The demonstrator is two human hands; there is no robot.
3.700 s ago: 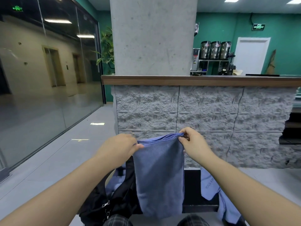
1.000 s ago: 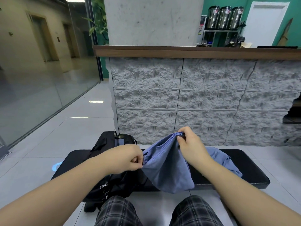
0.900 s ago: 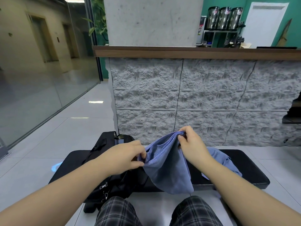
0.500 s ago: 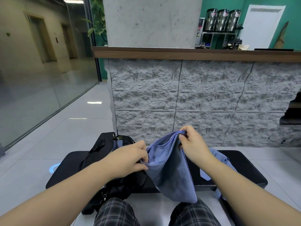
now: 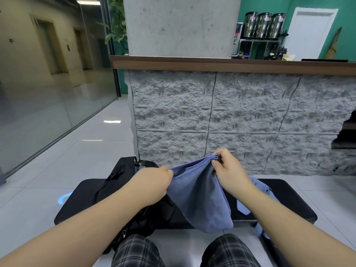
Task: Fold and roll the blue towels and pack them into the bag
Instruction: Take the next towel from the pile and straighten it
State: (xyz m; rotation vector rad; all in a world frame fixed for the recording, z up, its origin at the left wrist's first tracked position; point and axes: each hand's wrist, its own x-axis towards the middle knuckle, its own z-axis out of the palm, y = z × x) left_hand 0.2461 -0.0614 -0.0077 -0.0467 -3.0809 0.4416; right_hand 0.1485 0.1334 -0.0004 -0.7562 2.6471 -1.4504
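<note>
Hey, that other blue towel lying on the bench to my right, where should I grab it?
Probably the bunched upper edge of the loose blue towel, reached from above with the right hand, once the held towel is set down. It lies crumpled on the black bench, one end draping over the front edge.

Towel (image 5: 200, 197): blue, plain, its folded inner face a duller grey-blue. Second towel (image 5: 264, 191): lighter blue. Bag (image 5: 123, 182): black, with a blue item showing at its opening. Bench (image 5: 289, 197): black. Trousers (image 5: 134, 251): dark grey plaid with pale lines. Floor (image 5: 81, 162): pale grey tile, glossy. Counter front (image 5: 246, 120): rough grey stone pattern; top (image 5: 231, 65): brown wood. Pillar (image 5: 179, 26): bare grey concrete. Wall (image 5: 289, 6): teal green. Door (image 5: 310, 33): white. Urns (image 5: 264, 26): silver with black lids.
</note>
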